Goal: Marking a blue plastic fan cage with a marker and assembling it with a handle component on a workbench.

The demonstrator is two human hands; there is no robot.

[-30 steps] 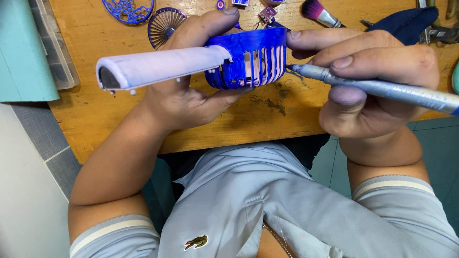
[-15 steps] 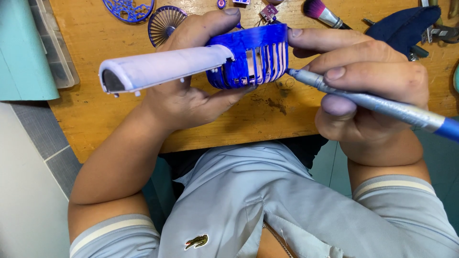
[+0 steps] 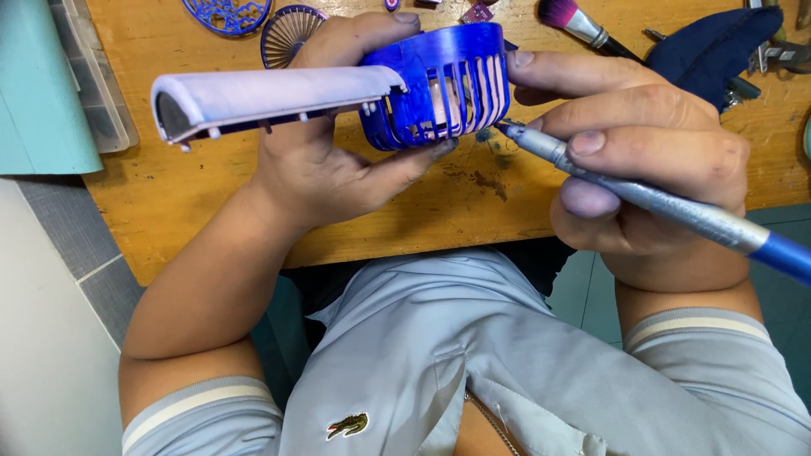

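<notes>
Head view: makeup brush (image 3: 573, 20) beyond hands (image 3: 650, 160)

Brush tip: the silver brush (image 3: 642, 196) has drawn in toward the blue slatted cage (image 3: 439, 84), its tip now just beside the lower right slats.
Right hand (image 3: 650, 169): shifted slightly left, nearer the cage.
Brush handle: tilted steeper, blue end lower right.
</notes>
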